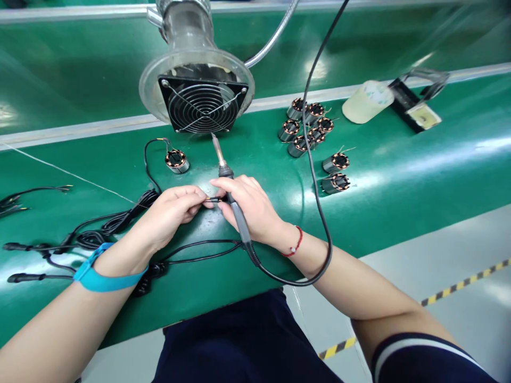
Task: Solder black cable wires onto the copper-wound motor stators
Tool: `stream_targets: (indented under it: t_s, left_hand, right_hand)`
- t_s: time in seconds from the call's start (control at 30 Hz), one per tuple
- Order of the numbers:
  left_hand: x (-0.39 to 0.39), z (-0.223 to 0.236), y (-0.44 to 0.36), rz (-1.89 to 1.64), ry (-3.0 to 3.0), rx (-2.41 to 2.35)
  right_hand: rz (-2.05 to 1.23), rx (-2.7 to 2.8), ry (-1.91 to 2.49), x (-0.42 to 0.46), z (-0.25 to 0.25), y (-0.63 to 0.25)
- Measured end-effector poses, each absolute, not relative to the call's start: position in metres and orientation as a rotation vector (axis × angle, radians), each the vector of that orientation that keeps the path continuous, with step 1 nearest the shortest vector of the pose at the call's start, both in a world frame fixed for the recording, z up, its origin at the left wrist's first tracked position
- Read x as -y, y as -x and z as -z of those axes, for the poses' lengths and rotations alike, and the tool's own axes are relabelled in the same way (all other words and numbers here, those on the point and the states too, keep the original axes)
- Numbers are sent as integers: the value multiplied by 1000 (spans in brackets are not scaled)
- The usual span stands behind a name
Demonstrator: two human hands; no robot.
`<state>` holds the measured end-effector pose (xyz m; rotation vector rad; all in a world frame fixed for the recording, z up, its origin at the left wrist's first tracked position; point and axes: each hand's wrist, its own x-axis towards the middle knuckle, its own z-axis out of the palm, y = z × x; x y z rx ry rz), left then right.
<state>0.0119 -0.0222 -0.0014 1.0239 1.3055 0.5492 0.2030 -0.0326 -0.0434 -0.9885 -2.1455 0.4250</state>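
In the middle of the green bench, my left hand (pixel 181 205) pinches thin wires (pixel 212 199) between thumb and fingertips. My right hand (pixel 255 205) is closed around a soldering iron (pixel 238 215), its tip pointing away from me toward the fan. The fingertips of my right hand also reach the black end of the wires, close to my left fingertips; their exact contact is partly hidden. Beyond my left hand stands one motor stator (pixel 176 160), joined to a black cable. Bundled black cables (pixel 123 218) lie beside and under my left forearm.
A fume extractor fan (pixel 205 106) hangs over the bench ahead. Several stators (pixel 315 127) stand at the back right, near a tape roll (pixel 367 101) and a black holder (pixel 415 109). The iron's cord (pixel 315 175) loops over my right forearm.
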Motion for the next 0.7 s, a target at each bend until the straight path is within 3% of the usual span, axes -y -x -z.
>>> stream_targets:
  t_s: [0.3,0.6,0.7]
  left_hand:
    - [25,6,-17,-397,-1444,-1244]
    - [8,-5,8,-543,-1753,-1811]
    - [-2,-8,9,-391,-1890,-1943]
  right_hand:
    - [-596,1982,1082,34,38,-197]
    - [-630,1795,1110,30,30,-224]
    - [-621,1731,1118,30,25,-233]
